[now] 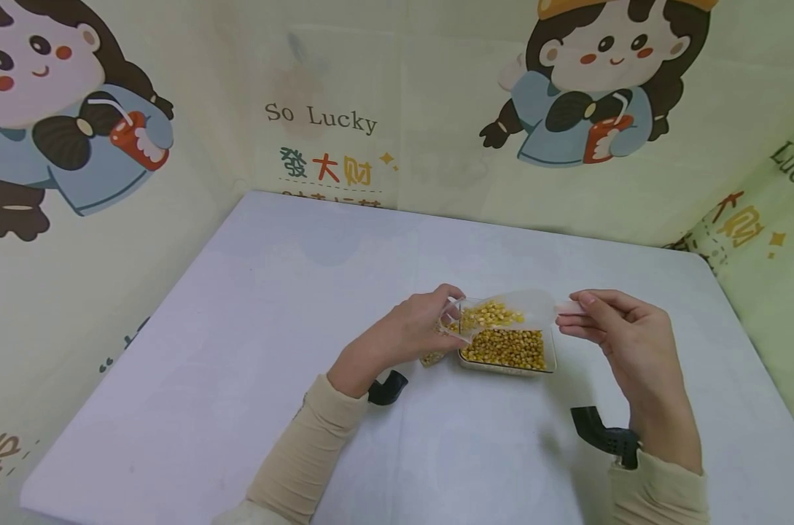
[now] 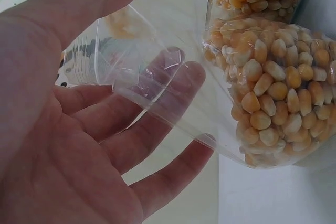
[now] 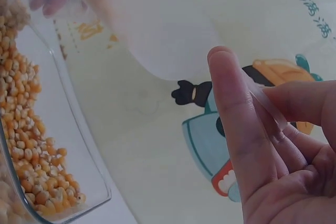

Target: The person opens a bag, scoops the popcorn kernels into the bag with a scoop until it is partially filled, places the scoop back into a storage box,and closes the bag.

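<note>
My left hand [image 1: 406,328] grips a clear plastic bottle [image 2: 86,61] with a threaded neck. Corn kernels [image 2: 278,98] fill its lower part; in the head view the hand hides most of it. Between thumb and fingers, my right hand [image 1: 639,339] pinches the handle of a translucent white scoop [image 1: 539,305]. Its bowl, blurred in the right wrist view, reaches left toward the bottle's mouth and carries more kernels [image 1: 491,315]. Under the scoop stands a clear rectangular box [image 1: 551,357], partly filled with corn kernels [image 3: 23,124].
The box and bottle are close together on a white table [image 1: 344,277]. Printed cloth walls [image 1: 449,175] rise behind the table and at its sides. A black curved wrist mount [image 1: 603,434] juts out beside the right wrist, another [image 1: 388,388] beside the left.
</note>
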Demonstrator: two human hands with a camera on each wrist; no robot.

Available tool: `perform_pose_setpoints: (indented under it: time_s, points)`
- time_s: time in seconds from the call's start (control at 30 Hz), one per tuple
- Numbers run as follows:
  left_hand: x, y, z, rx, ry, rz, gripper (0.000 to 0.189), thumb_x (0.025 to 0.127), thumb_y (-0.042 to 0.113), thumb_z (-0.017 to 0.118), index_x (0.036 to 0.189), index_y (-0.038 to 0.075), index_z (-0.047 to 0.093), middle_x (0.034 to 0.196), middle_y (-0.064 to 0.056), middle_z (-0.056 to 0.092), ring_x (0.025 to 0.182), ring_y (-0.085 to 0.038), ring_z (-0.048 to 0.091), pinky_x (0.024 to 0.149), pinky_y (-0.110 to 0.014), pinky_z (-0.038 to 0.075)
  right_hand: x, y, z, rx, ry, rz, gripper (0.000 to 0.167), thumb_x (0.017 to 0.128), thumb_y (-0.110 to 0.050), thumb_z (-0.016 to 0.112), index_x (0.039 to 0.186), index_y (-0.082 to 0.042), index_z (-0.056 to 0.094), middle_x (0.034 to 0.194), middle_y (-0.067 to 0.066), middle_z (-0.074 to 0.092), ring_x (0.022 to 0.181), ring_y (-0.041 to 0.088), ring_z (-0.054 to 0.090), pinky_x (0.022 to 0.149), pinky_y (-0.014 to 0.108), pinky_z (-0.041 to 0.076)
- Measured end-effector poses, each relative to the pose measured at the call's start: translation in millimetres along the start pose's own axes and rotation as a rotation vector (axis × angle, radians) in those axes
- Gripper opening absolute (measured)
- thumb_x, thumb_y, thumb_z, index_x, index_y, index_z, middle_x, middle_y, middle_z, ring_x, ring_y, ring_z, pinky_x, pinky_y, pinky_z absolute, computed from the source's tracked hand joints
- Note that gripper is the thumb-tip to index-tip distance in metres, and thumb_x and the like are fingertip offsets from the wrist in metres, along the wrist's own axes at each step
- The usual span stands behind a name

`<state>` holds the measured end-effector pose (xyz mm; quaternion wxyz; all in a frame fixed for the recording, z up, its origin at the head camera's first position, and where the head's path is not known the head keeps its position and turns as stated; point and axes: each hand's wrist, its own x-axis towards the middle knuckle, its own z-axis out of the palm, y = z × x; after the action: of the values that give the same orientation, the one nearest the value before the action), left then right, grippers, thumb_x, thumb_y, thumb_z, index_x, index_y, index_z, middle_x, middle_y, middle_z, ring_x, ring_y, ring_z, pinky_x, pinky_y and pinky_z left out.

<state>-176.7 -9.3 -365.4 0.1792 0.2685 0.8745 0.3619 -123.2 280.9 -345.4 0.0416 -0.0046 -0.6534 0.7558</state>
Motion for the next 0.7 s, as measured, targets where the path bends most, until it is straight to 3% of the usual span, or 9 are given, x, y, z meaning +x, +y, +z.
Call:
perform_pose_setpoints:
  time_s: [0.43, 0.7]
  points:
    - [-1.2, 0.8, -0.3, 0.042, 0.005, 0.017, 0.068, 0.089, 0.033, 0.074, 0.144, 0.012, 0.040, 0.123, 0.002, 0.065, 0.105, -0.013, 0.063, 0.088, -0.029, 0.051, -3.9, -5, 9, -0.096, 0.021, -0.028, 0.026, 0.093, -0.015, 0.069, 0.107, 0.007, 0.068, 0.087, 0.009, 0.077, 0.074, 0.021, 0.076, 0.075, 0.032, 0.059]
    - [-1.5, 1.8, 0.0, 0.047, 0.010, 0.011, 0.068, 0.088, 0.033, 0.075, 0.143, 0.012, 0.041, 0.124, 0.001, 0.065, 0.105, -0.013, 0.063, 0.088, -0.028, 0.051, -6.8, -7, 18, -0.234, 0.029, -0.064, 0.030, 0.093, -0.019, 0.068, 0.108, 0.006, 0.067, 0.088, 0.005, 0.078, 0.074, 0.020, 0.076, 0.073, 0.029, 0.059]
